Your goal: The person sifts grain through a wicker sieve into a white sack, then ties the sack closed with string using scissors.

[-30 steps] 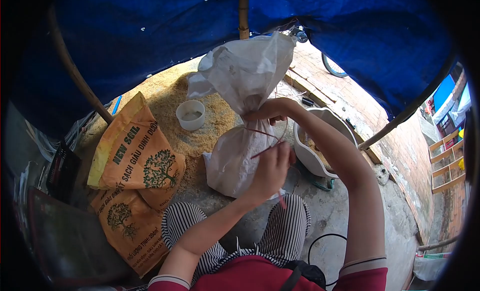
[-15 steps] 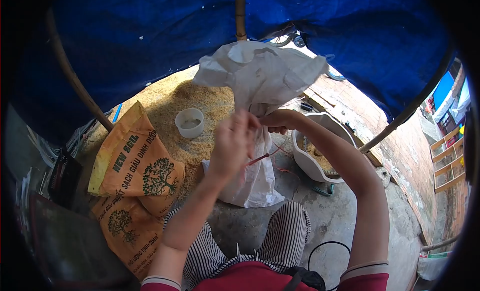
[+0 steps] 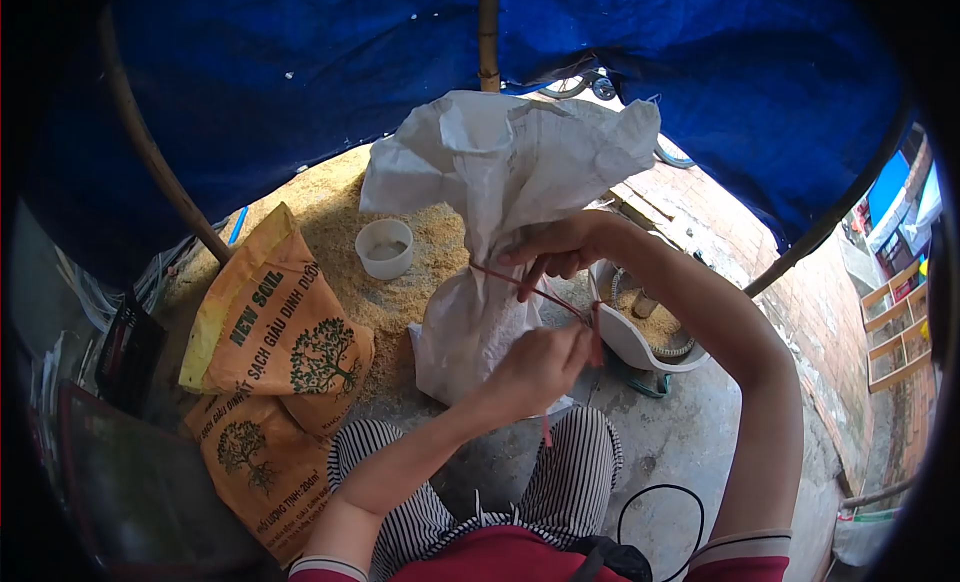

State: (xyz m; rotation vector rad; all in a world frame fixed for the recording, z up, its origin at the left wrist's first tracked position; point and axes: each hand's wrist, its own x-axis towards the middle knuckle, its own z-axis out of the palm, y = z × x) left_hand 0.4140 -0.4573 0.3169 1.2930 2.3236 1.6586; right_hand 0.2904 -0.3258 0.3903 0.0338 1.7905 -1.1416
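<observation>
A white woven sack (image 3: pixel 455 337) stands upright on the floor in front of my knees, its neck gathered and its loose top flaring out above. A red string (image 3: pixel 520 283) goes around the neck and stretches down to the right. My left hand (image 3: pixel 545 367) is closed on that string, pulling it taut, with a loose end hanging below. At the neck, my right hand (image 3: pixel 562 248) has its thumb and fingers curled against the gathered plastic, close to the string. The sack's far side is hidden.
An orange soil bag (image 3: pixel 290 322) stands at left. Behind the sack lie spread grain-like husks (image 3: pixel 330 197) with a white tub (image 3: pixel 384 249). A large pale basin (image 3: pixel 640 340) holding husks sits at right. Blue tarp (image 3: pixel 280 72) and bamboo poles (image 3: pixel 160 172) enclose the spot.
My left hand has moved down and to the right from the neck, drawing the red string out. My right hand has shifted slightly lower, and the sack's top has spread wider.
</observation>
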